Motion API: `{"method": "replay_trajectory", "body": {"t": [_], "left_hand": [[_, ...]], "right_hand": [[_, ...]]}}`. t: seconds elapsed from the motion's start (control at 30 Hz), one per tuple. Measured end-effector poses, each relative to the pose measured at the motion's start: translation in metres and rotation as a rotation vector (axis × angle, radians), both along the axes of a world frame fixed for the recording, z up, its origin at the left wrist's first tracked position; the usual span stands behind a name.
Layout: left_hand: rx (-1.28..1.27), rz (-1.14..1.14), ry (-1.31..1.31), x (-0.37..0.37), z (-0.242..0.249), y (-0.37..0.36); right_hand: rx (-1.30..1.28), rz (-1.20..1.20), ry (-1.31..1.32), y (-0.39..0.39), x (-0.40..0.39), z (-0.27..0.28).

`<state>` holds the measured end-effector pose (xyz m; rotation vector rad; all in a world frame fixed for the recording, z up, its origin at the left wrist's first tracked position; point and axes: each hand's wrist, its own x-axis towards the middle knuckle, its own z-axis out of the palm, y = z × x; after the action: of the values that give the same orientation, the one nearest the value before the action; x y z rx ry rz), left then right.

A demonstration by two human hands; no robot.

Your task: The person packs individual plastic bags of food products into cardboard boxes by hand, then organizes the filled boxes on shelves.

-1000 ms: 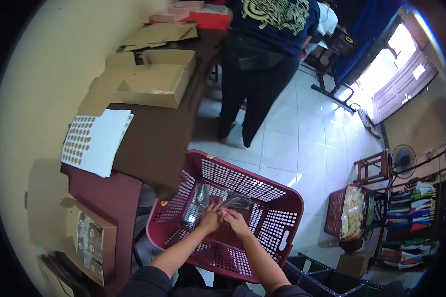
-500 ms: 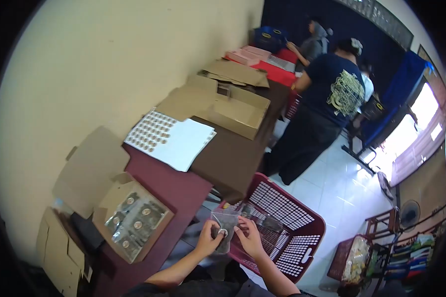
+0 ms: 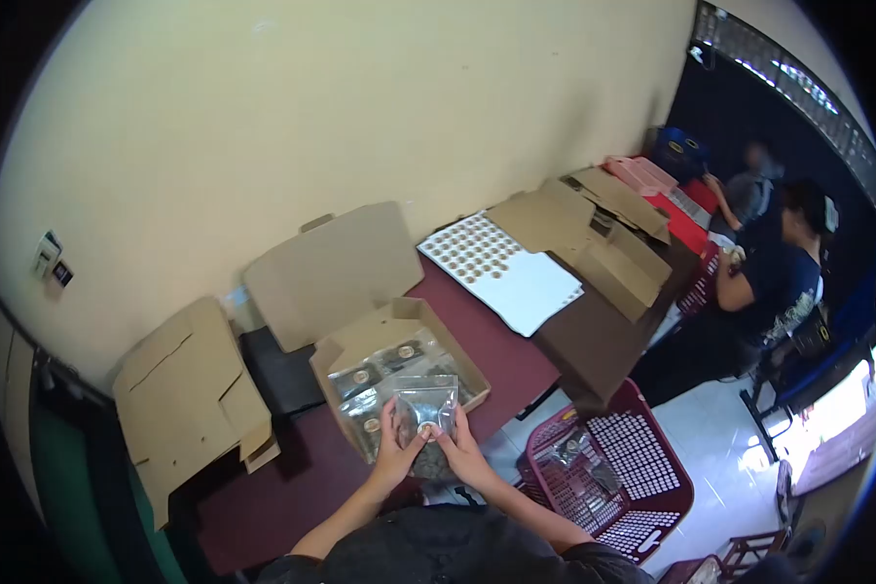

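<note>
Between my left hand [image 3: 391, 459] and my right hand [image 3: 465, 457] is a clear zip-lock bag [image 3: 426, 391] with dark contents at its lower part. My fingers wrap its two sides, and both thumbs press near a round sticker [image 3: 426, 428] on its front. The bag is over the near edge of an open cardboard box [image 3: 474, 378]. Several similar bags [image 3: 399, 352], also with round stickers, lie inside that box; my hands and the held bag cover part of them.
A sticker sheet [image 3: 540, 297] lies on the table [image 3: 477, 326], with another open carton [image 3: 625, 277] farther right. Flattened cardboard [image 3: 190, 399] stands at left. A maroon basket [image 3: 642, 457] holding bags is on the floor at right. Two people [image 3: 788, 263] are at the far end.
The view has swung left. My hands have carried the bag from above the basket to the near side of the cardboard box, and both thumbs have come together on its sticker.
</note>
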<state>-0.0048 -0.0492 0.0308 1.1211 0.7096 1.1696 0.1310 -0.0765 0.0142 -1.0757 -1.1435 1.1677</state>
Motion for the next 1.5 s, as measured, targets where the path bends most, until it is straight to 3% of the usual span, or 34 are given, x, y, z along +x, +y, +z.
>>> {"method": "replay_trajectory", "body": {"t": [0.1,0.23,0.37,0.57,0.63,0.7,0.9,1.17,1.43,1.5], "left_hand": [[0.018,0.085,0.064,-0.029,-0.003,0.001],[0.009,0.227,0.040,-0.056,0.006,-0.003],[-0.008,0.252,-0.013,-0.081,0.005,-0.004],[0.026,0.359,0.011,-0.101,0.007,0.003],[0.003,0.351,0.001,-0.111,0.013,0.007],[0.022,0.370,-0.010,-0.118,0.019,0.012],[0.019,0.358,-0.046,-0.122,0.020,0.021],[0.066,0.389,-0.037,-0.108,0.015,0.021],[-0.021,0.363,-0.034,-0.104,0.016,0.016],[-0.010,0.364,-0.006,-0.100,0.013,0.012]], "right_hand": [[-0.003,0.030,-0.156,0.012,-0.029,0.018],[-0.087,0.142,0.076,0.027,-0.066,0.027],[-0.265,0.293,0.128,0.036,-0.085,0.016],[-0.176,0.329,0.005,0.049,-0.108,0.021],[-0.216,0.370,0.118,0.056,-0.117,0.027],[-0.195,0.370,0.043,0.065,-0.123,0.028],[-0.290,0.452,0.160,0.075,-0.122,0.034],[-0.184,0.441,-0.125,0.073,-0.117,0.038],[-0.241,0.409,0.026,0.065,-0.114,0.036],[-0.318,0.402,0.177,0.061,-0.110,0.034]]}}
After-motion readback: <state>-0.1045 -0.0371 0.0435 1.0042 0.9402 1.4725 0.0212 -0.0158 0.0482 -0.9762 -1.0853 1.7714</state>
